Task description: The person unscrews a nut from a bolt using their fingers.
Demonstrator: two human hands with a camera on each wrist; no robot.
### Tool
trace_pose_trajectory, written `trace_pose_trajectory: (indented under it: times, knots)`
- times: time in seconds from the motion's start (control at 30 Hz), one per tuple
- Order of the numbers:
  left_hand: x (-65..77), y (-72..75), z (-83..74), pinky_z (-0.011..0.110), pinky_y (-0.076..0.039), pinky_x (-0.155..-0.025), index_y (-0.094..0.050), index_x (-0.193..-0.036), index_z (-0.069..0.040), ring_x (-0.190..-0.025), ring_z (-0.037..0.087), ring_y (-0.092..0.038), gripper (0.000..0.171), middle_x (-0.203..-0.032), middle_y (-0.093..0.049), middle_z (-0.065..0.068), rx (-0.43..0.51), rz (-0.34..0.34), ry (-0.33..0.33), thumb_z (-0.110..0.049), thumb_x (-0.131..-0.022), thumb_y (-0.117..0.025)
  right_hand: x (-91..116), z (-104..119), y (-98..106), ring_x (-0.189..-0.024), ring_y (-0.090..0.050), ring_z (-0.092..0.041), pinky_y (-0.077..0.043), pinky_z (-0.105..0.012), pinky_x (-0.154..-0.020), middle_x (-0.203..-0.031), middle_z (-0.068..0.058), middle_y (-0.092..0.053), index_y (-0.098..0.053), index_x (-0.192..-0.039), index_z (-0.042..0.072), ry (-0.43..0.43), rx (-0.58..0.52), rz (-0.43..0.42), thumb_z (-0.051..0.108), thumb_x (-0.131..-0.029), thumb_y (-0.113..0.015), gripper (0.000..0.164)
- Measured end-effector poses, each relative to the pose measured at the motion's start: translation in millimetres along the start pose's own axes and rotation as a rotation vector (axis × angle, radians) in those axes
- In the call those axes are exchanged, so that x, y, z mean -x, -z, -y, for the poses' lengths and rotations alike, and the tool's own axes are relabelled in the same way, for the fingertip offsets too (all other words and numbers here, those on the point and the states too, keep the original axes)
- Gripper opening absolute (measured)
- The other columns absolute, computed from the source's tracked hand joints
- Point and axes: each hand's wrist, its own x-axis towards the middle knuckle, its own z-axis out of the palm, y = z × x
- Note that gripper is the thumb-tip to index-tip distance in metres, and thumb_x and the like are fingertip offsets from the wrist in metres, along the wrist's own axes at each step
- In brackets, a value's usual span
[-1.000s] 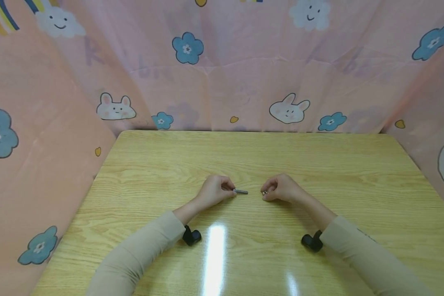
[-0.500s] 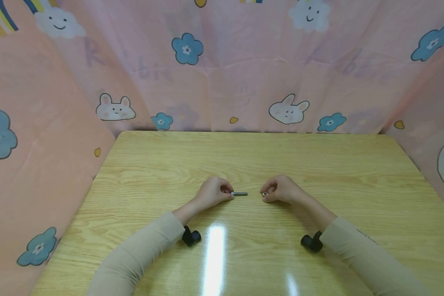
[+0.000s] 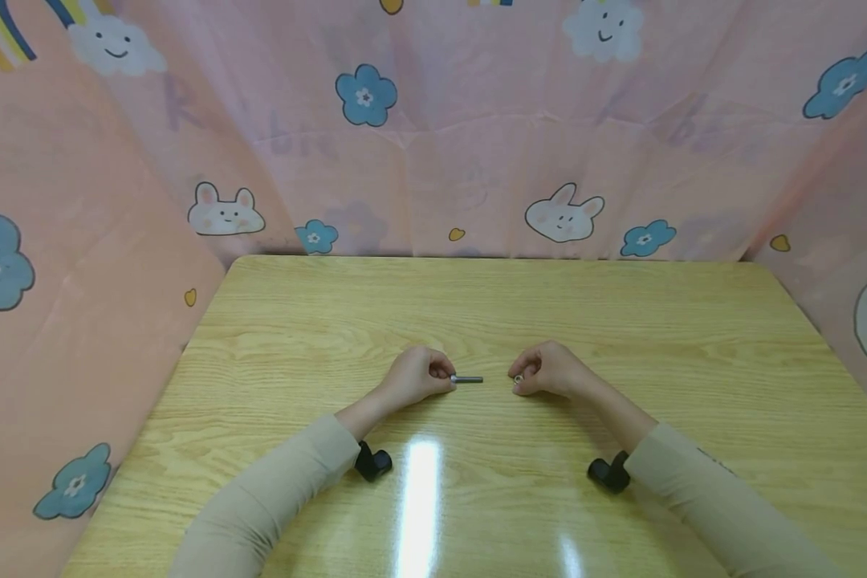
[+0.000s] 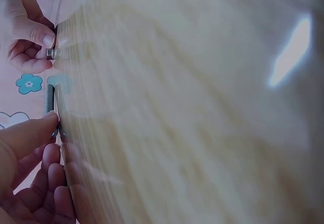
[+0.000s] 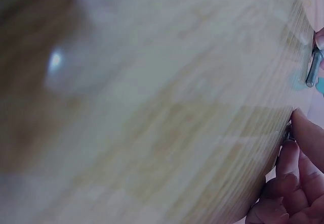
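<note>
My left hand [image 3: 422,376] pinches a bolt [image 3: 468,380] by its head end, between thumb and fingers. The bolt's threaded shank [image 4: 49,98] lies level and points right, toward the other hand. Facing it, my right hand [image 3: 552,369] holds a small metal nut [image 3: 518,380] between thumb and fingertips. A short gap separates the bolt's tip from the nut. In the right wrist view the bolt [image 5: 314,70] shows at the right edge, while the fingers mostly hide the nut [image 5: 289,133].
Both hands are low over a wood-grain table [image 3: 332,305] with a bright light reflection in front. Black wrist cameras sit under each sleeve, the left one [image 3: 373,463] and the right one [image 3: 610,472]. A pink patterned cloth [image 3: 433,160] hangs behind and at both sides.
The bolt has swung from a slight slant to nearly straight across, and my left hand has lowered slightly. In the right hand, the nut has turned so its hole shows more.
</note>
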Motion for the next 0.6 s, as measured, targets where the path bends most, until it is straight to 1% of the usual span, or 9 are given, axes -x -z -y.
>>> trace_pose_trajectory:
  times: [0.17, 0.37, 0.5, 0.57, 0.6]
  knots:
    - [-0.3, -0.2, 2.0, 0.020, -0.047, -0.066, -0.070, -0.086, -0.005, -0.069, 0.006, -0.056, 0.010, -0.075, -0.064, -0.003, 0.030, 0.008, 0.006, -0.008, -0.078, -0.075, -1, -2, 2, -0.060, -0.047, -0.012, -0.039, -0.024, -0.055, -0.065, -0.001, -0.056, -0.067, -0.096, -0.004, 0.013, -0.005, 0.005, 0.003, -0.074, -0.076, 0.024]
    - [0.2, 3.3, 2.4, 0.020, -0.047, -0.069, -0.070, -0.091, -0.004, -0.073, 0.007, -0.056, 0.017, -0.081, -0.064, -0.001, 0.053, 0.042, 0.013, -0.011, -0.077, -0.076, 1, -5, 12, -0.065, -0.051, -0.015, -0.042, -0.027, -0.060, -0.071, -0.003, -0.060, -0.065, -0.104, -0.003, 0.051, 0.012, 0.007, 0.013, -0.076, -0.078, 0.035]
    - [3.0, 13.7, -0.1, 0.023, -0.048, -0.076, -0.069, -0.099, -0.003, -0.082, 0.011, -0.058, 0.026, -0.090, -0.066, 0.002, 0.022, 0.075, 0.012, -0.013, -0.077, -0.077, 7, -3, 22, -0.069, -0.052, -0.017, -0.043, -0.028, -0.063, -0.076, -0.005, -0.060, -0.062, -0.109, -0.004, 0.092, 0.034, 0.000, 0.019, -0.077, -0.077, 0.042]
    - [4.8, 20.2, -0.3, 0.029, -0.047, -0.083, -0.068, -0.103, -0.004, -0.092, 0.016, -0.059, 0.029, -0.100, -0.066, 0.004, -0.021, 0.069, -0.001, -0.016, -0.078, -0.076, 10, -3, 27, -0.074, -0.054, -0.018, -0.045, -0.030, -0.067, -0.081, -0.005, -0.061, -0.063, -0.110, -0.002, 0.109, 0.058, -0.017, 0.022, -0.078, -0.077, 0.043]
    - [5.9, 23.9, -0.5, 0.033, -0.046, -0.087, -0.068, -0.106, -0.004, -0.099, 0.020, -0.058, 0.031, -0.107, -0.064, 0.007, -0.048, 0.062, -0.011, -0.018, -0.079, -0.075, 12, -3, 29, -0.077, -0.055, -0.020, -0.046, -0.032, -0.069, -0.085, -0.006, -0.062, -0.063, -0.111, -0.001, 0.118, 0.072, -0.026, 0.024, -0.079, -0.076, 0.043]
